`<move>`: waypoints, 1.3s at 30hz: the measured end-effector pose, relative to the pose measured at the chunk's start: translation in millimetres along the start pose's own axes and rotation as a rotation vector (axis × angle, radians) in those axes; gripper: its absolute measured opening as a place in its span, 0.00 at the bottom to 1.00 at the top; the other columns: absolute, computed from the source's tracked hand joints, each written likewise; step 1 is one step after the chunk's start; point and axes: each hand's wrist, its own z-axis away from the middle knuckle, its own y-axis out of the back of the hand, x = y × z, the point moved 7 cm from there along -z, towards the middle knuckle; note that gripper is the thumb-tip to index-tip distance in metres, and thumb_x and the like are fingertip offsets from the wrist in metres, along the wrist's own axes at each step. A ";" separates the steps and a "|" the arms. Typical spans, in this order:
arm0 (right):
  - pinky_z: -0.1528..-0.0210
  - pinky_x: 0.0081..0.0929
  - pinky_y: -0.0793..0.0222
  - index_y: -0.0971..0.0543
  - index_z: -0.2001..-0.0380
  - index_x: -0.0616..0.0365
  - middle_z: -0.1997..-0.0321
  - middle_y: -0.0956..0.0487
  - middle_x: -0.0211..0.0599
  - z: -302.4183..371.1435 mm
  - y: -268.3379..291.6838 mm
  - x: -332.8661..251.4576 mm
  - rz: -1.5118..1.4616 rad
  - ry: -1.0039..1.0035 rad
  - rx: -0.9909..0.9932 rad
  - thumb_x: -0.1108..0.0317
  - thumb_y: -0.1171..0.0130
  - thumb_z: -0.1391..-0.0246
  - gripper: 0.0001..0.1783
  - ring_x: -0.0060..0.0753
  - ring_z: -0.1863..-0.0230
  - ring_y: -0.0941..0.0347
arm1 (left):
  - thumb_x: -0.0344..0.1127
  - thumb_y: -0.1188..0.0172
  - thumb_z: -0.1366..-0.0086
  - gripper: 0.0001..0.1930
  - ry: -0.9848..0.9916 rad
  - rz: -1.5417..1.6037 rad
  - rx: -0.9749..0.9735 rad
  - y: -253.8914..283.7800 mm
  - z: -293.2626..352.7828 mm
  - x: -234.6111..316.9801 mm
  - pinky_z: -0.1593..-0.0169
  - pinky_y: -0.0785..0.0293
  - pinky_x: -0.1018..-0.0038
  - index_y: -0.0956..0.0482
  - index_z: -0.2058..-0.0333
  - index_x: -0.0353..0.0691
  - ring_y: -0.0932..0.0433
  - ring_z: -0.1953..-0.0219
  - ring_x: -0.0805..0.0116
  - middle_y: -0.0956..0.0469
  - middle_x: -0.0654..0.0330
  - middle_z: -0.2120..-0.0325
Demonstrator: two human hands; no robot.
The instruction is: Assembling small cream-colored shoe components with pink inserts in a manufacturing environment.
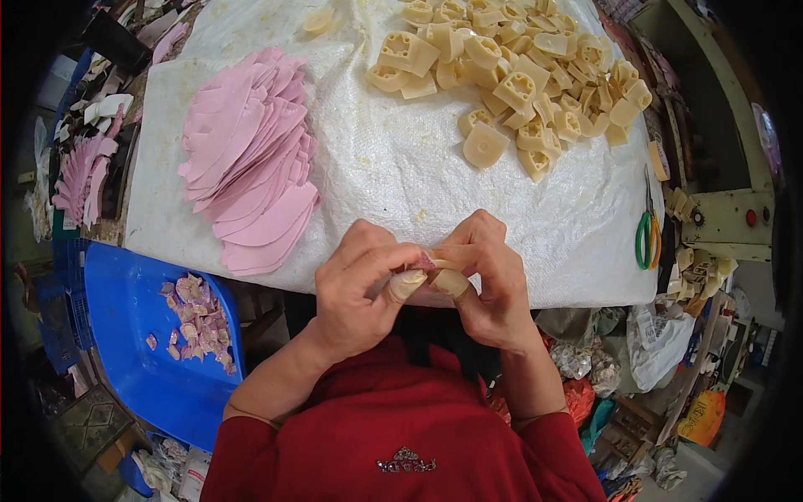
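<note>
My left hand and my right hand meet at the near edge of the covered table, fingers pinched together. Between the fingertips is a small pink and beige piece, mostly hidden; it looks like a heel block with pink covering material. Pale covers wrap both thumbs. Ahead on the left lies a fanned stack of cut pink sheets. A heap of beige plastic heel blocks, many with hollow ribbed undersides, spreads over the far right of the table.
White woven sheeting covers the table. Green-and-orange-handled scissors lie by its right edge. A blue basin at the lower left holds several pink-covered pieces. Plastic bags crowd the lower right, and more pink scraps sit far left.
</note>
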 end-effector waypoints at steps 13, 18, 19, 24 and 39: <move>0.59 0.36 0.49 0.24 0.69 0.53 0.68 0.27 0.29 0.1 -4.0 -6.9 0.138 0.144 0.035 0.80 0.41 0.73 0.19 0.34 0.64 0.35 | 0.26 0.36 0.49 0.05 -0.191 -0.099 -0.014 -1.8 -1.0 13.4 0.74 0.35 0.71 0.25 0.76 0.37 0.32 0.78 0.62 0.33 0.61 0.82; 0.57 0.36 0.46 0.23 0.67 0.54 0.62 0.23 0.30 -2.6 -4.9 -20.7 0.378 0.243 0.057 0.74 0.37 0.70 0.18 0.36 0.61 0.34 | 0.18 0.35 0.57 0.13 -0.231 -0.199 0.080 14.0 3.3 14.2 0.69 0.33 0.72 0.20 0.71 0.39 0.30 0.73 0.62 0.30 0.63 0.78; 0.56 0.37 0.45 0.23 0.67 0.54 0.60 0.23 0.31 -1.6 -5.6 -22.0 0.422 0.236 0.082 0.72 0.36 0.68 0.17 0.38 0.60 0.34 | 0.17 0.35 0.58 0.13 -0.237 -0.224 0.100 16.7 3.1 14.1 0.69 0.33 0.72 0.20 0.71 0.39 0.30 0.72 0.62 0.30 0.63 0.77; 0.56 0.34 0.37 0.23 0.67 0.57 0.57 0.24 0.42 4.3 5.8 -36.6 0.331 0.201 0.197 0.67 0.34 0.58 0.13 0.37 0.61 0.32 | 0.15 0.37 0.59 0.14 -0.122 -0.151 0.222 39.3 7.7 -2.9 0.69 0.34 0.73 0.21 0.72 0.39 0.30 0.69 0.64 0.29 0.61 0.74; 0.51 0.31 0.28 0.30 0.56 0.68 0.53 0.23 0.50 39.7 -15.2 11.6 -0.817 -0.518 0.311 0.67 0.56 0.35 0.14 0.35 0.54 0.24 | 0.23 0.39 0.56 0.10 -0.334 -0.394 -0.047 -11.2 11.1 32.1 0.68 0.41 0.74 0.27 0.72 0.37 0.26 0.70 0.67 0.26 0.60 0.67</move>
